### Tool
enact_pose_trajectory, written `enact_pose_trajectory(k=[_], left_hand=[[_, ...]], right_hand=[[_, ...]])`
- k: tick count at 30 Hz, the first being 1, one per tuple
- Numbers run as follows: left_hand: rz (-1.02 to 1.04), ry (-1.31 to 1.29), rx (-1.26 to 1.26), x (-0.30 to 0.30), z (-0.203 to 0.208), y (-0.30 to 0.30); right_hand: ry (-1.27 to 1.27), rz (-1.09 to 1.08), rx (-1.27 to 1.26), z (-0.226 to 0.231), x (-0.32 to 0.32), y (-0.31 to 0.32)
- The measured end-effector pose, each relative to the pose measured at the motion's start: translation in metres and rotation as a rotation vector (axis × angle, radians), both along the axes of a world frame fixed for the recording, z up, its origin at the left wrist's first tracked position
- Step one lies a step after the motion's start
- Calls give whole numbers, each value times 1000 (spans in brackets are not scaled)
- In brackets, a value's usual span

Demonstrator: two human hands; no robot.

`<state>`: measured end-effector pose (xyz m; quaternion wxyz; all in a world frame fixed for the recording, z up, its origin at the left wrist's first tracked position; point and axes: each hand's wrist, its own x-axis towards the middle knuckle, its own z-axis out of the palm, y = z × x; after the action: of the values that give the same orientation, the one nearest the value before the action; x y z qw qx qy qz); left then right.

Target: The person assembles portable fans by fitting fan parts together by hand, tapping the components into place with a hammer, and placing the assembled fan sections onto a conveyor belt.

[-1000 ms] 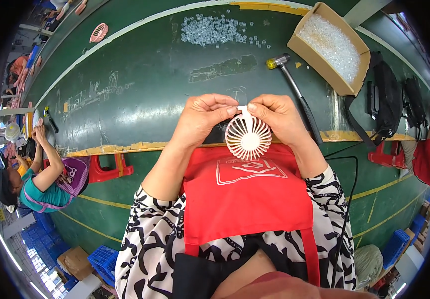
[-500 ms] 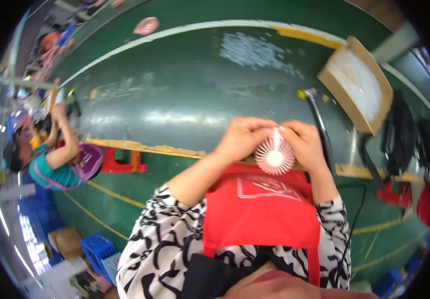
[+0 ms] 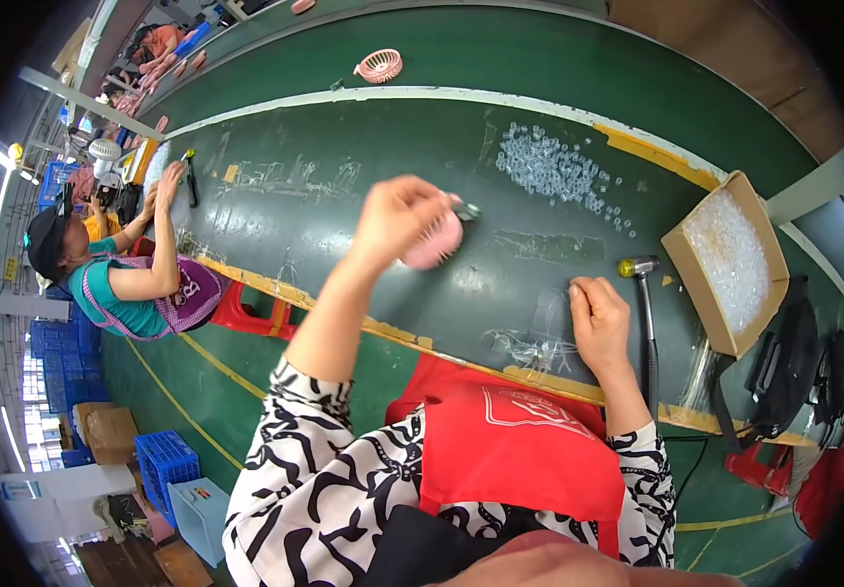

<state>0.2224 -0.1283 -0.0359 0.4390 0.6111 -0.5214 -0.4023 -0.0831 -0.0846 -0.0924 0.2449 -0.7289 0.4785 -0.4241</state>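
My left hand (image 3: 397, 220) is raised over the green bench, its fingers closed on a round pink fan grille (image 3: 437, 247). A small greenish-grey piece (image 3: 465, 209) sticks out beside its fingertips. To the right, my right hand (image 3: 601, 321) rests on or just above the bench top, fingers curled in and thumb bent; whatever it may hold is hidden. Nearest to it is a hammer (image 3: 648, 303) with a yellow tip and a dark grip. Beyond both hands, many small clear plastic pieces (image 3: 554, 168) lie spread on the bench.
At the right stands a cardboard box (image 3: 678, 256) of clear pieces, beside a black bag (image 3: 784, 352). A raised rail (image 3: 441, 94) runs along the far side; past it lies another pink fan grille (image 3: 380, 66) on a green belt. A co-worker (image 3: 138, 269) sits at the left.
Both hands were together at the bench edge around the pink fan grille. My left hand has carried it left and away from me; my right hand has let go and moved apart. The view has shifted.
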Motion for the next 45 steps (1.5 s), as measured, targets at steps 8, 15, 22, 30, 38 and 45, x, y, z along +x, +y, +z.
enact_pose_trajectory(k=[8,15,22,30,38,45], left_hand=[[34,-804,-765,-12,12,-130],[10,-567,-649,-75,-40,-127],[102,-704,-586,-113,-65,-88],[136,-660,-422,-108,-74,-89],[154,-631,-409,-114,-73,-93],[180,-576,-391,-109,-73,-93]], right_hand=[[-23,6,48,2,-2,0],[-81,-10,64,0,-3,-2],[-106,-26,72,-3,-9,0],[-44,-6,77,-7,2,-6],[-81,190,13,5,55,-35],[-104,193,-32,-2,90,-50]])
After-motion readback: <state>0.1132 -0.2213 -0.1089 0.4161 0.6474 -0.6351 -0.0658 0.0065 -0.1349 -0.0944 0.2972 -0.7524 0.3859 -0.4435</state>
